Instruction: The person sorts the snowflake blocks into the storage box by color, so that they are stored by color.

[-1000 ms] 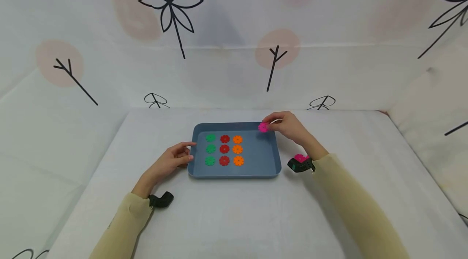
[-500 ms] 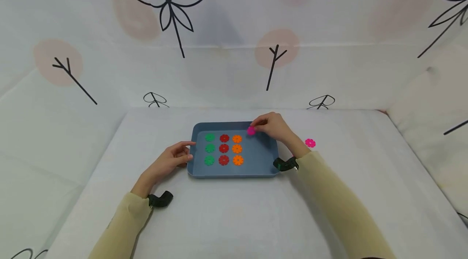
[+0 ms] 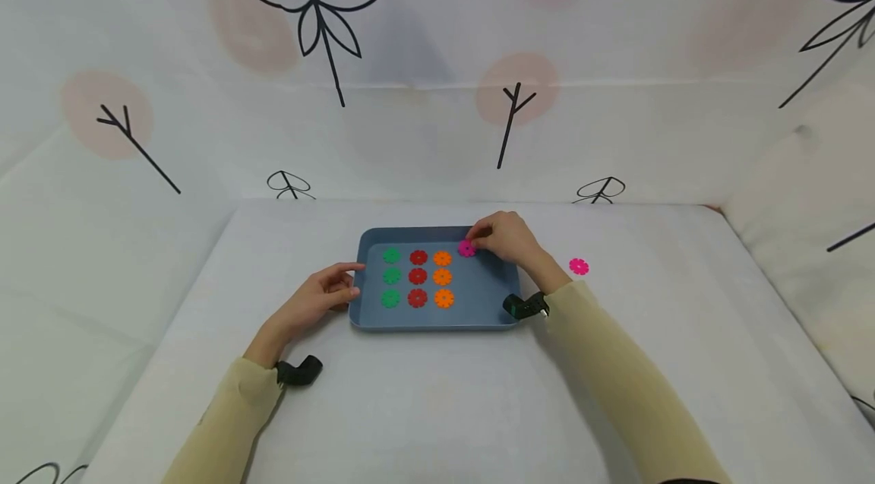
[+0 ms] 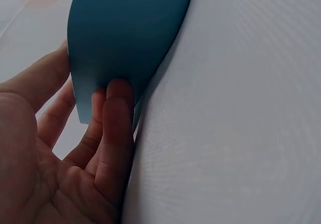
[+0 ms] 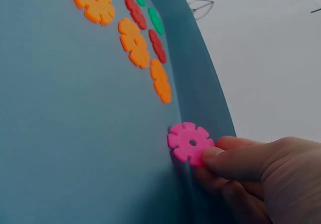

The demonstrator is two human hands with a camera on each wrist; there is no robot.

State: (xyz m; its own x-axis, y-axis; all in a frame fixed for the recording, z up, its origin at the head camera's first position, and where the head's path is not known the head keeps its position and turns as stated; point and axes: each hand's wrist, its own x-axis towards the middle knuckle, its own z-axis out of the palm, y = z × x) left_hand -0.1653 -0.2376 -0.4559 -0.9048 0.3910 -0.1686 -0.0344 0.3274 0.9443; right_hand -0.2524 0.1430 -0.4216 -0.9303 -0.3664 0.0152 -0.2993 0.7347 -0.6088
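Note:
My right hand (image 3: 509, 237) pinches a pink flower-shaped disc (image 5: 191, 142) with a notched edge and small centre hole. The disc is tilted at the far wall of the blue-grey tray (image 3: 488, 283), right of the orange column. On the tray floor lie green discs (image 3: 391, 276), red discs (image 3: 418, 276) and orange discs (image 3: 443, 276), each colour in a column of 3. My left hand (image 3: 314, 302) holds the tray by its left side; in the left wrist view its fingers (image 4: 118, 128) press the outer wall.
Another pink disc (image 3: 579, 267) lies on the white table (image 3: 424, 400), right of the tray. Dark camera straps (image 3: 525, 307) sit on both wrists. A patterned cloth (image 3: 410, 142) hangs behind the table.
My right hand has moved left along the tray's far side with the pink disc and lowered it slightly. The forearm has uncovered the pink disc on the table. The left hand stays put.

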